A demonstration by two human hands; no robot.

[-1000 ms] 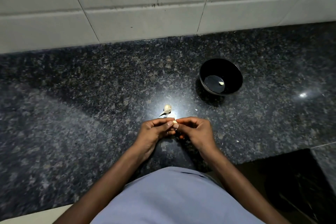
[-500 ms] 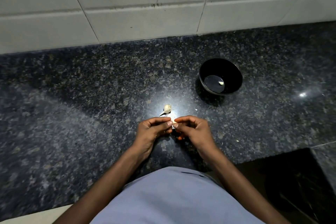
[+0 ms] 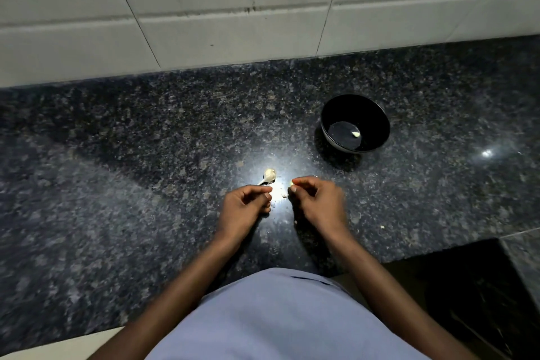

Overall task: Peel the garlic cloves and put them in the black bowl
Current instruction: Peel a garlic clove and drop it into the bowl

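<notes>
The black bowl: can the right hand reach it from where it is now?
Probably yes. The right hand is nearest the black bowl, and only bare counter lies between them. The bowl's mouth is open.

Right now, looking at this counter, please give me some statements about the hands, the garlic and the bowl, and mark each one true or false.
1. The black bowl stands right of both hands. True.
2. The bowl holds nothing. False: one pale garlic clove lies inside it.
3. The right hand pinches a small pale piece at its fingertips. True.
4. The two hands touch each other. False: the left hand is apart from the right one.
5. The garlic head lies in the bowl. False: it lies on the counter, beyond the left hand.
</notes>
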